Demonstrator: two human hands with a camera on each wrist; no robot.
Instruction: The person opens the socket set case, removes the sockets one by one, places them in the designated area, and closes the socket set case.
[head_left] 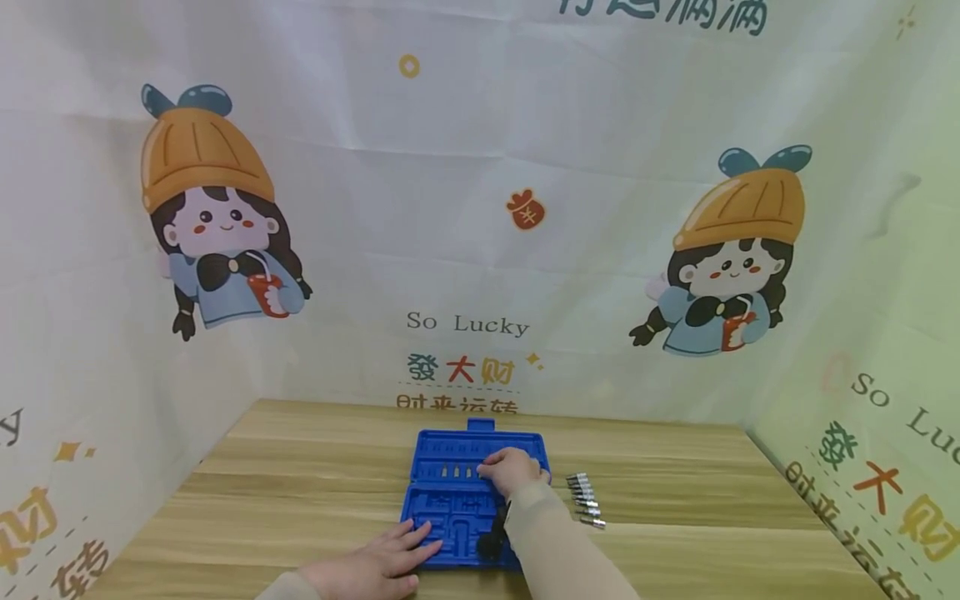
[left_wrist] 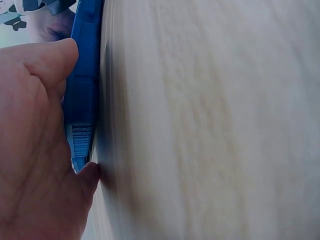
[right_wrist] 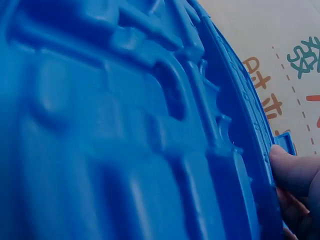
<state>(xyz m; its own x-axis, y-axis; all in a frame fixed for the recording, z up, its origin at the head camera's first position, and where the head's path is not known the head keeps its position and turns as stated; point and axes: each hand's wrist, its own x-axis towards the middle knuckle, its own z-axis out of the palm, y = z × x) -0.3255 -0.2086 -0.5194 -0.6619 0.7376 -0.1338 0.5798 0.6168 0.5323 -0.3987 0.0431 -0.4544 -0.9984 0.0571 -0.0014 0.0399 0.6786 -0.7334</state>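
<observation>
One blue case [head_left: 462, 527], left fingers [head_left: 418, 556] straight, right fingers [head_left: 496, 457] at bits [head_left: 457, 472] — grip unclear

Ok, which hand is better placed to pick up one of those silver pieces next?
Likely the right hand: it's over the far half of the blue case, nearer the silver pieces. The left hand rests on the case's left side, farther away.

Reading "So Lucky" [head_left: 469, 323], "發大财" [head_left: 461, 370] and "时来运转" [head_left: 457, 404] on the backdrop [head_left: 360, 250] beyond the hands [head_left: 382, 565] [head_left: 513, 472]; repeating, partly cut off, to either side; showing "满满" [head_left: 693, 12] high above.
</observation>
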